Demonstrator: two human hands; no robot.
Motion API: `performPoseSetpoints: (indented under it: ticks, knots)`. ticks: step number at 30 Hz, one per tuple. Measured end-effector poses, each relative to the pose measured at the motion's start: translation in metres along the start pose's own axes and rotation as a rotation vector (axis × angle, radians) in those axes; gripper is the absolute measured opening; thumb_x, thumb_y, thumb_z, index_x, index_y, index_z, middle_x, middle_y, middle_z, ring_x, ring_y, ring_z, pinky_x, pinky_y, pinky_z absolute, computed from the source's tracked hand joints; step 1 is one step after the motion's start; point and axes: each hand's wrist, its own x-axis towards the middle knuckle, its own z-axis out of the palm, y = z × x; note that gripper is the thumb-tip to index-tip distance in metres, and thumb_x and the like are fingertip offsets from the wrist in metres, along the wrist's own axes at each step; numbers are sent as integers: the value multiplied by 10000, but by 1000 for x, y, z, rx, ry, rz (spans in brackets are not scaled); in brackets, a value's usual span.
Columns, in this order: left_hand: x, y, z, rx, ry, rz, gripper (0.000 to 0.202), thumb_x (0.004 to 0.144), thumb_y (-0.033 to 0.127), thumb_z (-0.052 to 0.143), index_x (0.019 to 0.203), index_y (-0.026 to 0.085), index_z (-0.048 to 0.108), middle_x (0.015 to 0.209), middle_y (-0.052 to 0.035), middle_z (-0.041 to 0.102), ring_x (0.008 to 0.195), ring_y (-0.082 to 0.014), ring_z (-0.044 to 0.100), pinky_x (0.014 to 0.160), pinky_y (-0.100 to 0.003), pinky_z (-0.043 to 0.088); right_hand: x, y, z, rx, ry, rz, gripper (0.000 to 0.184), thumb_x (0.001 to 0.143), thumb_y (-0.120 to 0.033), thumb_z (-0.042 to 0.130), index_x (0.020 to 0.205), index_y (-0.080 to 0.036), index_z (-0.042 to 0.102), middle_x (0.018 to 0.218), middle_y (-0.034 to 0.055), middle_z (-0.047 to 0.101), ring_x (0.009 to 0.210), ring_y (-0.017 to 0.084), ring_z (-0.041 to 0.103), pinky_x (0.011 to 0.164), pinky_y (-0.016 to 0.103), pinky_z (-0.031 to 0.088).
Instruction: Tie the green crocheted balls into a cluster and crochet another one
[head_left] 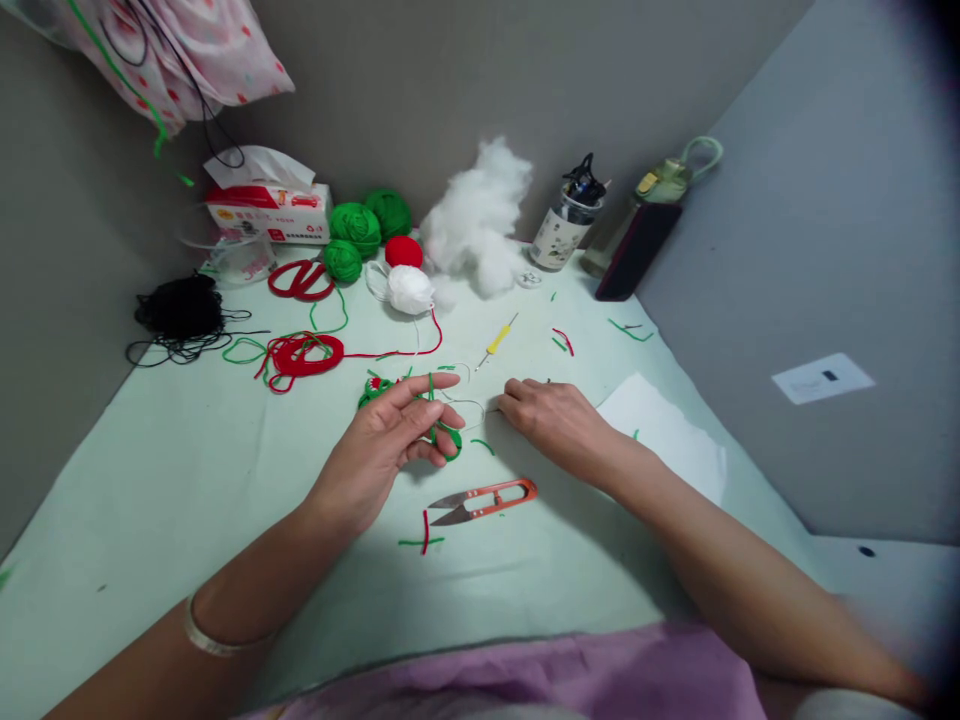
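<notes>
1. In the head view, the left hand point(394, 430) has its grip closed on a small round piece of soft green yarn point(448, 444), with a green loop around the pointing finger. The piece is over the middle of the pale green bench point(247, 490).
2. The right hand point(551, 412) is near it, just beside a thin pale thread point(482, 412). Its fingers curl down. I can't tell if its grip is pinching anything.
3. A bumpy green, red and white yarn bit point(367, 391) peeks out behind the left hand. I can't tell if it joins the round piece.
4. The round piece should be very light, soft and bendy, not slippery. It won't crack, but its loops might pull loose. Its thick edge looks best to pinch, better than the thin loop.
5. Counting yarn: three round green yarn balls point(355, 229), one red yarn ball point(403, 252), one white yarn ball point(410, 289), one messy black yarn heap point(178, 307) and one flat red yarn oval point(325, 347).
6. Counting tools: one pair of orange-handled metal snips point(481, 499), one pair of red-handled scissors point(301, 280) and one thin yellow-handled hook point(497, 341).
7. There is also one fluffy white stuffing heap point(480, 215).
</notes>
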Motion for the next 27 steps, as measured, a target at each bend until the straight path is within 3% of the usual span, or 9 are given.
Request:
performPoseSetpoints:
  ticks: [6,9,12,15,18,21,27]
  knots:
    - [-1,-2,0,49,13,8,405,948,364,714,1317,205,667,840,-5,731,692,-118,672,594,-214,512,8,-8,1,-33,56,-93,266,937,34,452,913,-124,664,899,121,671,804,230,626,593,340,242]
    - [-2,-3,0,71,12,6,415,949,381,707,1319,197,664,819,-5,726,691,-126,674,587,-220,505,7,-5,1,52,61,-45,256,926,22,451,909,-129,657,881,103,670,712,186,587,572,329,211]
    - [-1,-5,0,108,15,43,411,967,396,679,1327,200,663,796,1,710,684,-128,659,599,-232,505,-2,-1,-5,426,128,78,191,925,-56,495,871,-163,644,802,31,655,618,123,505,575,287,259]
    - [-1,-8,1,193,21,100,431,993,396,630,1380,206,642,775,10,688,663,-131,631,627,-253,512,-8,-5,-11,1118,221,115,98,912,-187,559,916,-183,657,728,-19,624,627,107,516,613,250,378]
    - [-2,-10,3,318,20,116,469,1013,394,580,1433,189,611,758,13,663,646,-136,607,641,-268,513,-5,-15,-11,1661,183,102,169,856,-251,627,991,-161,674,727,-13,642,609,103,532,598,248,436]
    - [-4,-14,4,433,4,142,486,1034,388,522,1465,175,588,751,11,644,649,-138,594,657,-268,516,2,-25,-8,1832,193,107,124,800,-205,653,915,-162,664,712,-23,641,600,86,517,589,233,426]
    - [-4,-25,2,634,-57,206,478,1059,340,443,1502,205,561,771,5,643,657,-140,593,695,-270,518,6,-38,0,1883,350,128,82,803,-222,699,833,-167,647,717,-42,604,620,71,497,568,216,377]
